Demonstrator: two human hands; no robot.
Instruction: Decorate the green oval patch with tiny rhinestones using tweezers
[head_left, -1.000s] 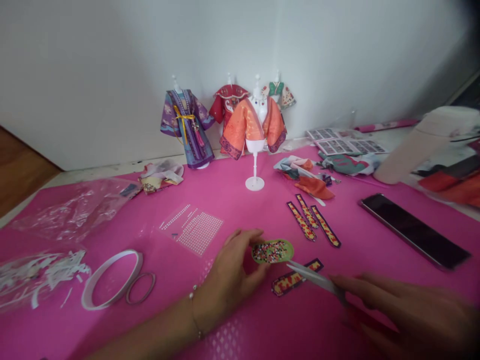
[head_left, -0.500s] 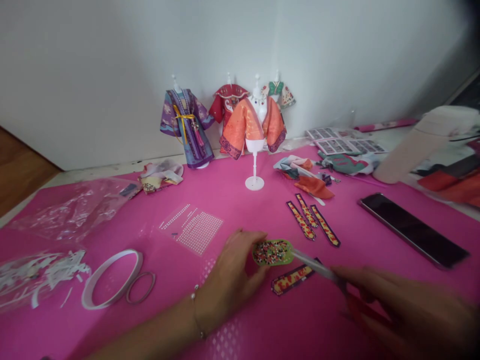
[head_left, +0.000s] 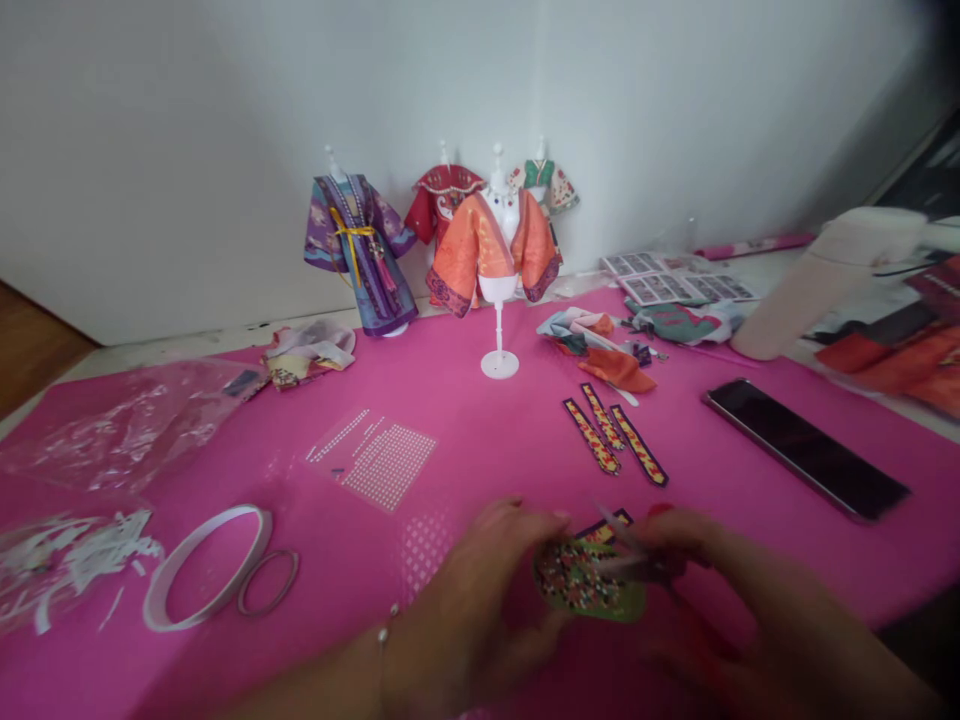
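Observation:
My left hand [head_left: 491,580] is closed on the left end of a green rounded piece [head_left: 589,582] covered in small multicoloured dots; I cannot tell whether it is fabric or a thin sheet. In my right hand [head_left: 727,570] is a pair of scissors [head_left: 630,562], with red handles partly hidden by the fingers. The blades are apart, and one lies over the dotted piece. Behind it, a yellow-and-red patterned strip [head_left: 611,522] with a dark border is partly covered. Motion blurs both hands.
Three similar strips [head_left: 634,445] lie beyond my hands, with a phone [head_left: 806,448] to the right. On the left are a bead sheet [head_left: 390,465], a white ring [head_left: 154,600] and plastic bags [head_left: 120,420]. Dressed mini mannequins [head_left: 499,325] stand along the wall.
The dotted piece has come closer and tilted in my left hand. My right hand has moved left, and the scissor blades are now spread over the piece. The view has shifted slightly right.

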